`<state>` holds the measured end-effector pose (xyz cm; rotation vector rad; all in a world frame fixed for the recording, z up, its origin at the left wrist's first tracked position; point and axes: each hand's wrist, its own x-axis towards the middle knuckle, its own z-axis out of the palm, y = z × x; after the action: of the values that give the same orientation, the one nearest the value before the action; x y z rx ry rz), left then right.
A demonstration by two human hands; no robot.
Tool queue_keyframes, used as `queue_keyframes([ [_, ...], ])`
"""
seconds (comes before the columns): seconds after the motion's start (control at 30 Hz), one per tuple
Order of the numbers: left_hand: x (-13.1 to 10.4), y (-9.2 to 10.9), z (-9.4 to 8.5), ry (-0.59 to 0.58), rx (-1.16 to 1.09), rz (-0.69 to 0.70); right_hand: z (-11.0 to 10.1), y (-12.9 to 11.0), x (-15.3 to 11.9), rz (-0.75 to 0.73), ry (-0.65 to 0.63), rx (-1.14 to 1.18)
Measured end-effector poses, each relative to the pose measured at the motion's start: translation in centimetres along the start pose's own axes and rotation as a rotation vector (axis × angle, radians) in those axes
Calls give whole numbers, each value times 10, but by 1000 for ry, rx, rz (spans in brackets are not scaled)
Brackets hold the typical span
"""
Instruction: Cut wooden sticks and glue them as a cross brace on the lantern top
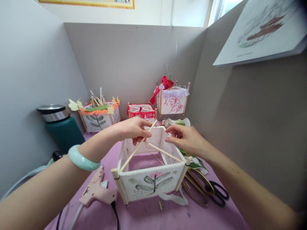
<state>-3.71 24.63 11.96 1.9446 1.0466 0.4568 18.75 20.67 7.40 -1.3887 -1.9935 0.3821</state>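
Observation:
A white fabric-sided frame box with wooden corner posts stands before me, with a black leaf and pink flower design on its front. My left hand pinches a thin wooden stick, whose lower end rests at the front left corner. The stick slants across the box's open top. A second stick runs from near the middle to the front right corner. My right hand hovers by the back right edge, fingers curved and apart, with nothing seen in it.
A pink glue gun lies left of the box. Scissors and green leaves lie to its right. Behind stand decorated boxes: one orange-trimmed, one red, one lilac-trimmed. A teal bottle stands left. Grey partitions enclose the table.

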Motion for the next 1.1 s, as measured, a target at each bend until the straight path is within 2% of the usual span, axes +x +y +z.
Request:
queue_keyframes([
  [0.17,4,-1,4,-40,31,9,0,-3,0,42,1,0],
  [0.27,4,5,6,-49,170,18,0,-5,0,54,-5,-4],
  [0.4,3,12,10,20,394,43,-1,-7,-1,57,-13,2],
  [0.5,2,14,14,54,453,93,-1,-8,-2,62,-15,5],
  [0.73,5,13,15,-2,537,58,-1,-9,1,85,-10,-24],
  [0.87,6,14,12,-84,610,34,0,-8,4,71,-14,-44],
  [0.97,4,16,8,-72,633,46,-1,-8,7,5,31,-81],
  [1.03,-2,19,4,-31,613,47,-2,-10,11,-103,74,-155],
  [1.1,-12,24,-1,32,571,52,-2,-13,17,-252,61,-238],
])
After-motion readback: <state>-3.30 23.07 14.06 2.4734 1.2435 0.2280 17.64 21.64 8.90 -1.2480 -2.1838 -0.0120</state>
